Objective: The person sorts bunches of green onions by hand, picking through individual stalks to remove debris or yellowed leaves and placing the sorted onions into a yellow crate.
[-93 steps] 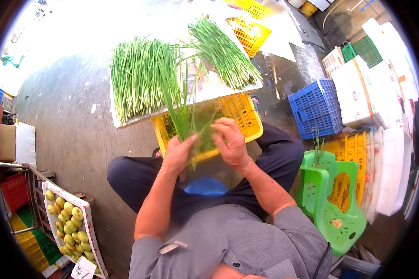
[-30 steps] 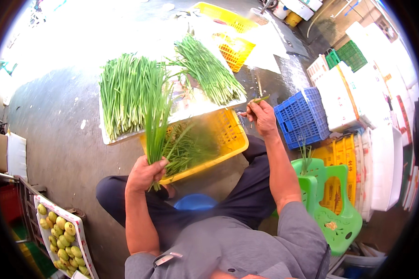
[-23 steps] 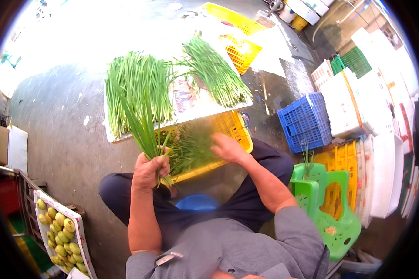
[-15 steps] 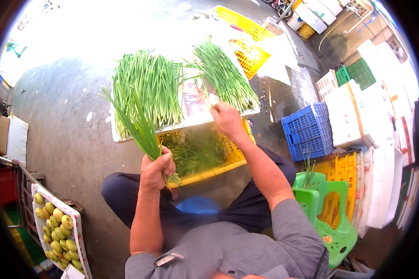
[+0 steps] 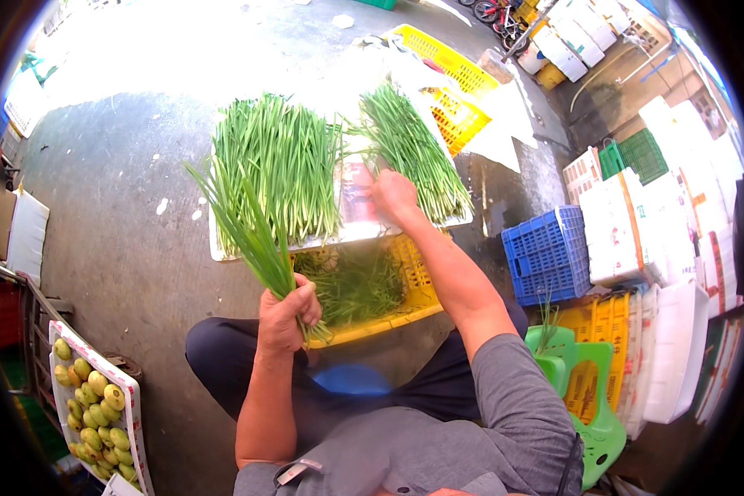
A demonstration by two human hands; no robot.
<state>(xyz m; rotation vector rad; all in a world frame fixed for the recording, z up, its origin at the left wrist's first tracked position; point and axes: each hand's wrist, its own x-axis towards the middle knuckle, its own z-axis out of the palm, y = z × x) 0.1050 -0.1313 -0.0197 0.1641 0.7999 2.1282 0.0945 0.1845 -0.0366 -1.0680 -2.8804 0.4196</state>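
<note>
My left hand [image 5: 289, 319] is closed around a bunch of garlic chives [image 5: 260, 256], held at the stem ends with the leaves slanting up and left. My right hand [image 5: 394, 197] reaches over the white tray [image 5: 357, 235], by the bare strip between two heaps. Its fingertips are blurred and turned away, so what they touch does not show. The broad left heap of chives [image 5: 277, 165] lies with its pale stems toward me. Beside the right hand is the narrower right heap of chives [image 5: 413, 153]. Below the tray, a yellow crate [image 5: 372, 329] holds loose green scraps [image 5: 351, 289].
Behind the tray stand yellow crates [image 5: 463, 120]. A blue crate [image 5: 547, 252], white foam boxes [image 5: 624, 223] and a green plastic chair [image 5: 603, 438] are on the right. A tray of green-yellow fruit [image 5: 95, 417] sits at lower left. Something blue [image 5: 351, 379] shows between my legs.
The view has shifted, so the tray sits slightly lower and farther right. My right hand has moved a little farther over the tray. The left hand keeps its bunch.
</note>
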